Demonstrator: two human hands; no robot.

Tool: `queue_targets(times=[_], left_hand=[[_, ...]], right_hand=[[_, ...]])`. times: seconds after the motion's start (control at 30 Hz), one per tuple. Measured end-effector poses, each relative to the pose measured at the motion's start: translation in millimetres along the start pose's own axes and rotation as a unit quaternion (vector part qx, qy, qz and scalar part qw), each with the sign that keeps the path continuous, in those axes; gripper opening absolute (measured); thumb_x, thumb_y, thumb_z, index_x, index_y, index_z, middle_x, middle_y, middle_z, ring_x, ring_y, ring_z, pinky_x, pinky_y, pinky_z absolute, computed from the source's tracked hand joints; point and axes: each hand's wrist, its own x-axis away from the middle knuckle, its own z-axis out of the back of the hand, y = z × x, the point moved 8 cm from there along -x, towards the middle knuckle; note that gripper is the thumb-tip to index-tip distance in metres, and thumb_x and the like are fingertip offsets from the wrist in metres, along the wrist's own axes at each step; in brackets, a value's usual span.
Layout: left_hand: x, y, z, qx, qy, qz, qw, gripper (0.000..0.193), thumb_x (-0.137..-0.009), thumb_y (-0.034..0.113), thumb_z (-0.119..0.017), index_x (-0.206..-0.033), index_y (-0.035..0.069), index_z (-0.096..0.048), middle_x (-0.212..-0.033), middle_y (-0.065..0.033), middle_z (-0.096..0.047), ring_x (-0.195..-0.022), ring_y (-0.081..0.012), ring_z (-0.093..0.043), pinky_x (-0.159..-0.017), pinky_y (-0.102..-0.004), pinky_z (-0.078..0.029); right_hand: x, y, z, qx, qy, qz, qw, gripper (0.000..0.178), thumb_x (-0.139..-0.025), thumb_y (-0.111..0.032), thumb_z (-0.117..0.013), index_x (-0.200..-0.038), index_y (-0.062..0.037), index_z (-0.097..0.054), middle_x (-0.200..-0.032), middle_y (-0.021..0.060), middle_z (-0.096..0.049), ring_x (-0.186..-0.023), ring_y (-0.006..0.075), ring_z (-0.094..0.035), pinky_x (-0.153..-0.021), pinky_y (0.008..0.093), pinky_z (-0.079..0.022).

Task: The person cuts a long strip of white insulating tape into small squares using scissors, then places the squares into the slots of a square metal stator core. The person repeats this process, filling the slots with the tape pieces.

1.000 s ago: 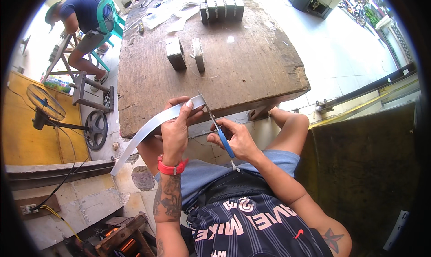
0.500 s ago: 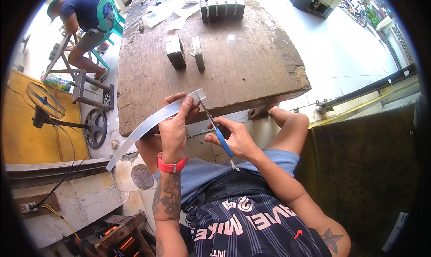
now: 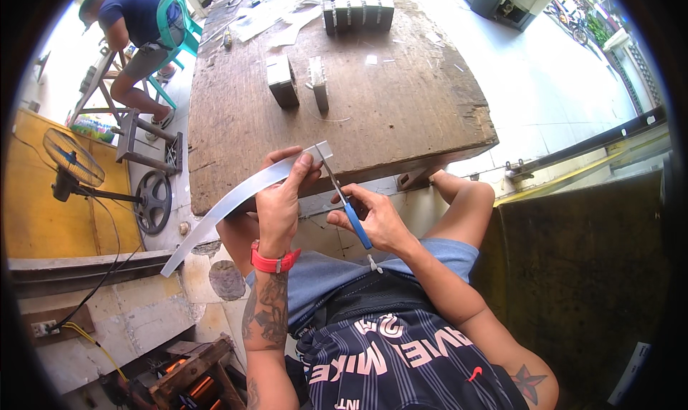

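Observation:
A long, curved strip of translucent white plastic sheet (image 3: 236, 194) is pinched near its upper end by my left hand (image 3: 285, 188). Its tail hangs down to the left, past my forearm. My right hand (image 3: 376, 220) is closed around blue-handled scissors (image 3: 355, 226). Their metal blades reach up to the strip's short end, just beyond my left thumb, and lie across it. Farther off on the wooden table (image 3: 401, 102) two grey metal blocks stand apart: a wider block (image 3: 282, 82) and a narrower block (image 3: 318, 84).
A row of several similar blocks (image 3: 358, 13) stands at the table's far end, near white sheet scraps (image 3: 290, 26) and small clippings. At the left are a fan (image 3: 72, 165) and a seated person (image 3: 136, 23) on a green chair. A dark panel (image 3: 580, 259) rises at my right.
The strip's hanging tail has swung slightly down and left. My hands and the scissors keep nearly the same place, with the blades still across the strip's end.

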Motion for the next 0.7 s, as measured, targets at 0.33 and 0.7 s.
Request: queue_targets(times=[0.33,0.7], left_hand=[[-1,1,-1,-0.007,-0.001,0.005,1.0,0.033,-0.1,0.012,-0.074,-0.126,-0.002,-0.059,-0.112,-0.0153,-0.072,-0.102,-0.0212,-0.075,-0.088,-0.0315,-0.064],[-4,6,9,0.083,0.002,0.017,0.996,0.031,-0.101,0.012,-0.072,-0.126,0.0,-0.058,-0.112,-0.0154,-0.072,-0.099,-0.0221,-0.076,-0.085,-0.0314,-0.064]], right_hand=[[-2,-3,0,-0.001,0.003,0.008,1.0,0.064,-0.085,-0.056,-0.086,-0.115,-0.0019,-0.07,-0.068,0.0012,-0.057,-0.064,0.0091,-0.049,-0.057,0.0302,-0.041],[4,-5,3,0.009,-0.009,-0.01,1.0,0.044,-0.091,-0.038,-0.085,-0.113,-0.0028,-0.069,-0.082,-0.0009,-0.067,-0.075,0.0051,-0.059,-0.067,0.0238,-0.048]])
